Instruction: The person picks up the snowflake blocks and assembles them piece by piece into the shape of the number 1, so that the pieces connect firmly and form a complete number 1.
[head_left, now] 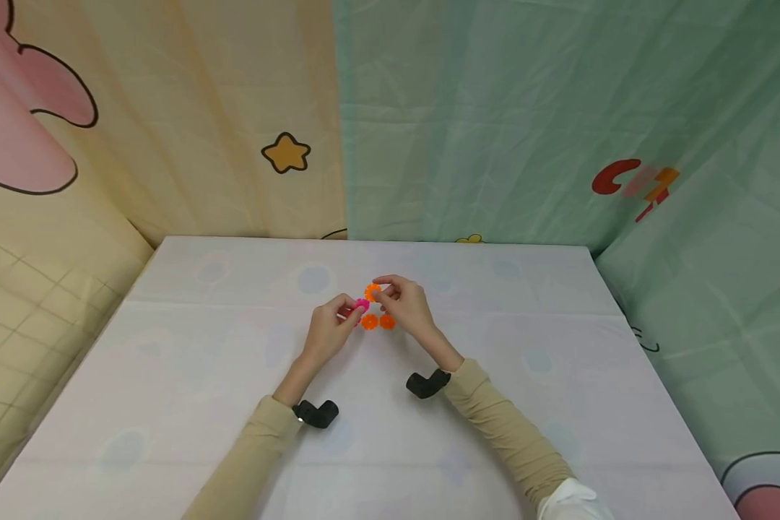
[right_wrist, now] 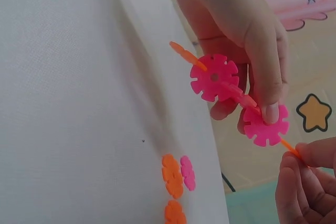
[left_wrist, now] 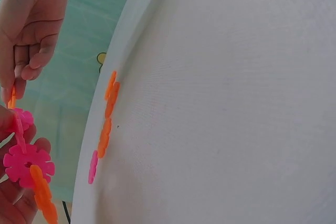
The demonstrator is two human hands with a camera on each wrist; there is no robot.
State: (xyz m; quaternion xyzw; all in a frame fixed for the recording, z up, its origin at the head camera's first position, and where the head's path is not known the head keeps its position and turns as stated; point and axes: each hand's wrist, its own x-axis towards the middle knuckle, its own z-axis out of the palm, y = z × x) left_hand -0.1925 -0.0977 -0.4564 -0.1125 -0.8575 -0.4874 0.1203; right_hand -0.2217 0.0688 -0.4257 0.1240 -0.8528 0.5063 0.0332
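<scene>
Linked discs (right_wrist: 203,86), pinched by both hands (head_left: 328,329) (head_left: 408,309), hang above a white table (head_left: 390,448) near curtains (head_left: 481,130).

My left hand (head_left: 330,326) and right hand (head_left: 406,307) are bare. My left sleeve (head_left: 247,448) and right sleeve (head_left: 503,433) are plain tan cloth, the right one rumpled into creases. At my wrists I wear a left black bracket (head_left: 318,414) and a right black bracket (head_left: 425,384), both angled. White fabric (head_left: 573,501) borders the right sleeve's upper end, toward the worktop's (head_left: 624,433) right edge.
</scene>
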